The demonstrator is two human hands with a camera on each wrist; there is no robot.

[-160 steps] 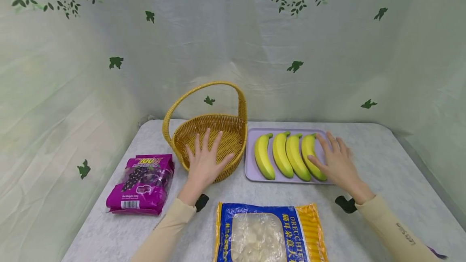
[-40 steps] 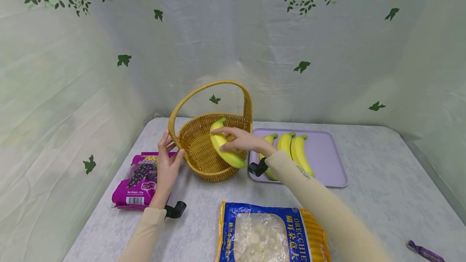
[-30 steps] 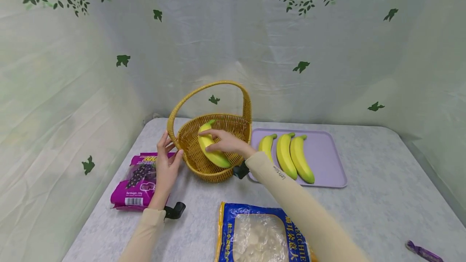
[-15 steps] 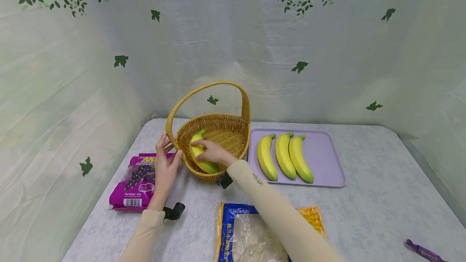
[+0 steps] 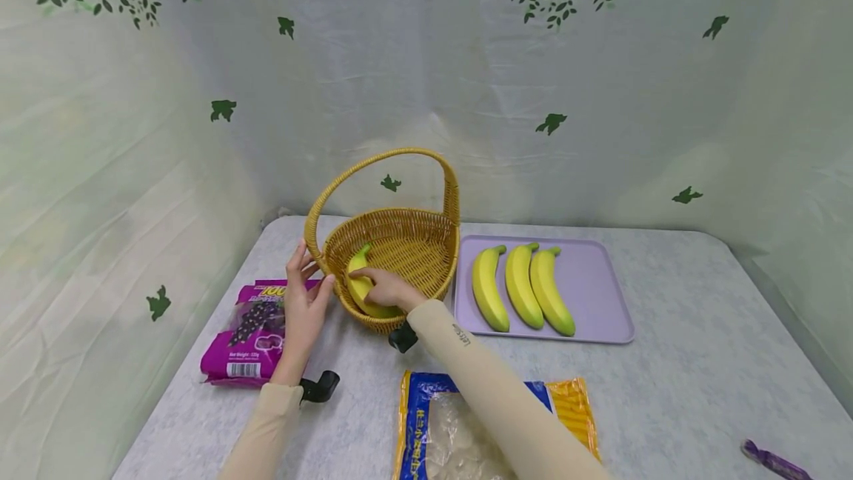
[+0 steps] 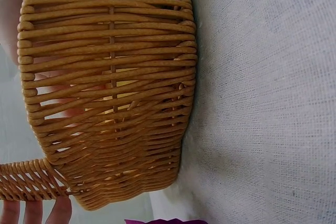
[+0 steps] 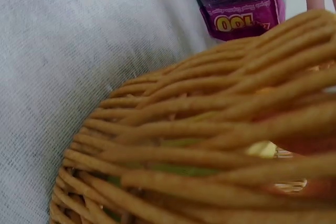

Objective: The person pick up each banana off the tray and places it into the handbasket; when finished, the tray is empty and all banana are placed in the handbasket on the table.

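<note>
We judge that the step in hand is the laying of one banana into the basket; this banana is inside it, low at about eight o'clock, close along the wall. Our right grip reaches in from five o'clock, and its fingers are bent around the banana, with one finger crossing over the top; whether they press firmly, we cannot tell. Our left grip pinches the basket at its nine o'clock side, thumb on the near face and fingers behind, which should help against sliding. At three o'clock from the basket, the tray carries three bananas, lying side by side and not yet moved over. The purple bag lies at eight o'clock and the pasta pack at five o'clock on the tabletop, both apart from this work. In our opinion, the next move calls for loosening the right grip gently, so that the banana does not roll from the wall, and then lifting it out over the rim towards three o'clock, while the left grip should hold the basket steady.
</note>
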